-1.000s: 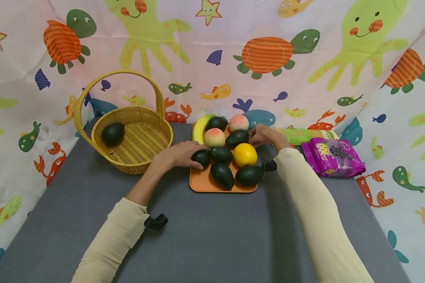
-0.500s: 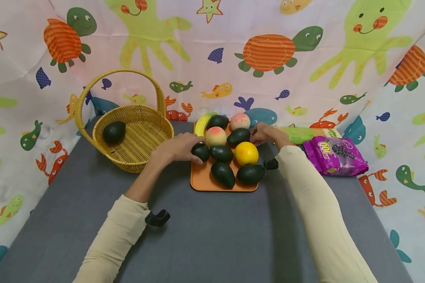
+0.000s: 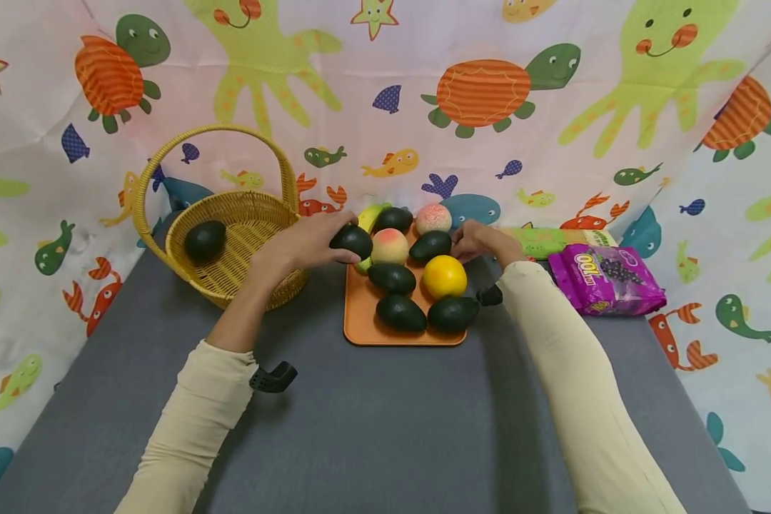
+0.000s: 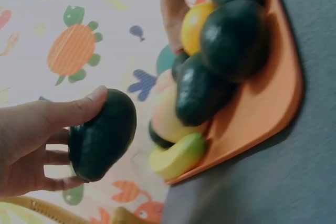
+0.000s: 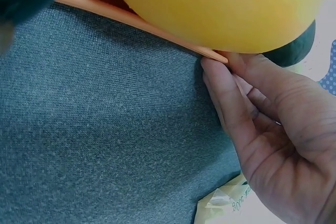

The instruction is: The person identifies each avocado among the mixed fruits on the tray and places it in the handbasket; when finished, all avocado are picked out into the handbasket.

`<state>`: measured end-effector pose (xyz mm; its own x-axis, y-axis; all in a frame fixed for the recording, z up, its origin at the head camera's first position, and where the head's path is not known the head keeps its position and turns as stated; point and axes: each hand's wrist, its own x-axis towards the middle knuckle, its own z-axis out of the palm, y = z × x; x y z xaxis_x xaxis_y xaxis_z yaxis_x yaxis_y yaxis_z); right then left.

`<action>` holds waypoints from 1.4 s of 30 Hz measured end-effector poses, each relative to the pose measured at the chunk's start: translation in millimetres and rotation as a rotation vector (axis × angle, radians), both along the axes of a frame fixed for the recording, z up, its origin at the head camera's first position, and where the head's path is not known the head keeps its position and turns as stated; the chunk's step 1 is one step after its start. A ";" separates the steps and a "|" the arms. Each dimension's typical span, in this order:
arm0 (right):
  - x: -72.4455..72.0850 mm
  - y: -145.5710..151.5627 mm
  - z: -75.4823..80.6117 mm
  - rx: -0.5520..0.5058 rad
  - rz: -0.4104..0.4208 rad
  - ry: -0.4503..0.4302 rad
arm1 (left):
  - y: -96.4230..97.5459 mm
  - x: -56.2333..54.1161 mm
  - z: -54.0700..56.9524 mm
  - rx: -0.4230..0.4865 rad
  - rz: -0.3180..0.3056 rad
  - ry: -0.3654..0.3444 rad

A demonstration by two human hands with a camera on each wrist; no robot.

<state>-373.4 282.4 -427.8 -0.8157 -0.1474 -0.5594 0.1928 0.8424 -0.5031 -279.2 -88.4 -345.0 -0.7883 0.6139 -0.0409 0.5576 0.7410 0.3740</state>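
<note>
My left hand grips a dark green avocado above the left edge of an orange tray. In the left wrist view, thumb and fingers wrap this avocado from opposite sides, apart from the other fruit. At the tray's right side is my right hand. Its thumb and fingers pinch the tray's rim in the right wrist view, right by a yellow-orange round fruit. Several more avocados, two peaches and a partly hidden banana lie on the tray.
A yellow wicker basket with a tall handle stands to the left, one avocado inside. On the right lie a purple grape-print package and a green package. A cartoon-print cloth hangs behind the grey table.
My left hand has lifted the avocado off the tray's left side and moved it up and left. Two neighbouring avocados have shifted left or turned. The right hand stays at the rim.
</note>
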 end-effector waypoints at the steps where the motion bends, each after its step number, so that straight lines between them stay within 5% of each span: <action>1: -0.3 -0.4 -0.6 0.002 -0.001 -0.001 | -3.6 -1.8 2.9 0.000 0.013 0.005; 12: 0.1 -0.8 -1.8 -0.008 0.001 -0.004 | -61.3 -25.7 40.4 -0.006 0.112 0.005; 19: 4.3 -0.8 1.6 -0.025 0.004 0.003 | -94.0 -39.7 46.6 -0.026 0.088 0.027; 27: 0.5 1.6 0.5 0.001 0.034 0.013 | -118.0 -65.6 20.4 -0.125 0.100 0.007; 33: 4.6 1.7 1.1 -0.019 0.069 0.037 | -127.6 -81.8 -8.2 -0.141 0.216 -0.020; 42: 6.8 3.4 1.8 -0.017 0.084 0.059 | -137.1 -88.4 -41.6 -0.125 0.381 -0.008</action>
<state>-366.6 285.9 -426.0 -0.8315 -0.2261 -0.5075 0.0911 0.8456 -0.5261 -367.6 -225.4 -386.6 -0.9579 0.2676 -0.1039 0.2315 0.9342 0.2716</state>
